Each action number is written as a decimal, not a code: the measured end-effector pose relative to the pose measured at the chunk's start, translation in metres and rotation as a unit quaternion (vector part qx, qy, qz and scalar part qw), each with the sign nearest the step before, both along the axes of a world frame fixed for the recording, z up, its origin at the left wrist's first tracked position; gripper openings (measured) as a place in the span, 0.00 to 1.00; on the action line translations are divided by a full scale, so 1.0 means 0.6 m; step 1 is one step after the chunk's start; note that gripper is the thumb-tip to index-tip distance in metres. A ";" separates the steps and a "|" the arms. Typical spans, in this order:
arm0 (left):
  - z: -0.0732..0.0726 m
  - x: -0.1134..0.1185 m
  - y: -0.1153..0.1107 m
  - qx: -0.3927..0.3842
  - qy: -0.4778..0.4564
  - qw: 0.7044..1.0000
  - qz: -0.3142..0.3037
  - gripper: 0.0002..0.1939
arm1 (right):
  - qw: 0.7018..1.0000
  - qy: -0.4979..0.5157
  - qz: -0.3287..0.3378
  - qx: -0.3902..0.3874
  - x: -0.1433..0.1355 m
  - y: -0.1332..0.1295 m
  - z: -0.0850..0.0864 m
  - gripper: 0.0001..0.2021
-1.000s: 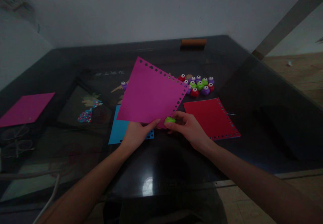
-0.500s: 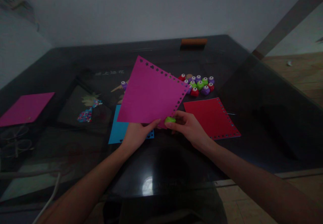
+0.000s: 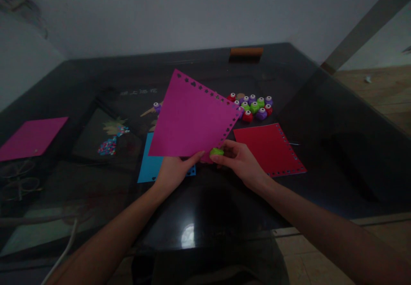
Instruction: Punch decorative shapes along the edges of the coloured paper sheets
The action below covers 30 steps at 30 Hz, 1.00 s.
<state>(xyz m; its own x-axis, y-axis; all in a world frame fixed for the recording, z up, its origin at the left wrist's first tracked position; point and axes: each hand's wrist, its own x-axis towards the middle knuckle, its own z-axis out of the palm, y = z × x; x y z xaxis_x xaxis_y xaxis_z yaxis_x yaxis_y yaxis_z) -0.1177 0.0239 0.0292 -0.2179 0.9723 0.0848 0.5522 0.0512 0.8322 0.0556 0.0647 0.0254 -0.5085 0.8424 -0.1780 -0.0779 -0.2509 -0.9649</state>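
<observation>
Green punch (image 3: 217, 152) within right-hand grip (image 3: 242, 161)

Bare left arm (image 3: 118, 229) and right arm (image 3: 324, 227) both angle inward. Left hand (image 3: 171, 171) has its thumb (image 3: 194, 159) poking inward, rest mostly hidden; right hand (image 3: 242, 161) is kinda pinching, fingers (image 3: 230, 145) curled.

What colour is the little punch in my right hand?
The punch in your right hand is bright green, as the head view shows.
</observation>
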 end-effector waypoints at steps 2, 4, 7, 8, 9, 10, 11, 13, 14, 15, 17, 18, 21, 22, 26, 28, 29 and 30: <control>0.000 0.000 0.000 -0.001 0.002 1.000 -0.003 0.14 | 1.000 0.003 0.001 0.005 0.000 0.001 0.000 0.13; 0.001 0.002 0.000 -0.001 0.000 1.000 -0.005 0.13 | 1.000 0.009 0.000 0.004 0.000 0.001 0.000 0.13; 0.000 0.003 -0.001 0.003 -0.003 1.000 -0.006 0.13 | 1.000 0.017 0.001 0.002 0.001 0.001 0.001 0.12; -0.001 0.004 -0.001 0.005 -0.004 1.000 -0.004 0.13 | 1.000 0.018 0.001 0.005 0.001 0.001 0.001 0.12; -0.003 0.004 -0.002 0.007 -0.006 1.000 -0.001 0.13 | 1.000 0.017 0.000 0.009 0.001 0.001 0.001 0.12; -0.005 0.004 -0.002 0.007 -0.010 1.000 0.002 0.14 | 1.000 0.017 0.001 0.012 0.000 0.001 0.002 0.12; -0.006 0.005 -0.002 0.007 -0.014 1.000 0.005 0.14 | 1.000 0.016 0.000 0.015 0.000 0.001 0.002 0.12; -0.008 0.006 -0.002 0.006 -0.016 1.000 0.005 0.15 | 1.000 0.014 -0.001 0.017 -0.001 0.001 0.001 0.12; -0.007 0.006 -0.002 0.006 -0.012 1.000 0.003 0.14 | 1.000 0.012 -0.002 0.017 -0.001 0.001 0.001 0.12; -0.007 0.007 -0.002 0.007 -0.003 1.000 0.000 0.14 | 1.000 0.012 -0.002 0.016 -0.001 0.001 0.000 0.13; -0.005 0.007 -0.001 0.008 0.021 1.000 -0.006 0.13 | 1.000 0.013 -0.001 0.018 -0.002 0.002 -0.001 0.13; -0.005 0.007 -0.001 0.007 0.031 0.999 -0.008 0.12 | 1.000 0.014 0.000 0.020 -0.002 0.002 -0.002 0.13; -0.008 0.005 -0.001 -0.002 0.056 0.998 -0.020 0.10 | 1.000 0.007 -0.001 0.024 -0.002 0.001 -0.002 0.13; -0.009 0.004 -0.001 -0.005 0.061 0.998 -0.024 0.10 | 1.000 0.002 -0.001 0.024 -0.002 0.001 -0.001 0.14; -0.010 0.001 -0.001 -0.015 0.067 0.997 -0.027 0.09 | 1.000 -0.012 0.002 0.014 -0.001 0.000 0.000 0.16; -0.007 0.001 -0.001 -0.029 0.068 0.997 -0.035 0.09 | 1.000 -0.012 0.005 0.013 -0.001 0.000 0.000 0.16; -0.005 0.000 -0.001 -0.035 0.068 0.996 -0.040 0.09 | 1.000 -0.013 0.006 0.015 -0.001 -0.001 0.000 0.16; -0.004 0.000 -0.001 -0.038 0.066 0.996 -0.042 0.09 | 1.000 -0.015 0.006 0.017 -0.001 -0.001 0.001 0.15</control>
<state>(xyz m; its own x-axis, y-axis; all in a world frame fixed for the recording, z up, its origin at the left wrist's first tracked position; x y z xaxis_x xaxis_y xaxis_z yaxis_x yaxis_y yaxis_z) -0.1177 0.0232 0.0271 -0.1275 0.9913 0.0328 0.6623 0.0605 0.7468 0.0549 0.0642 0.0258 -0.5138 0.8420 -0.1645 -0.0455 -0.2183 -0.9748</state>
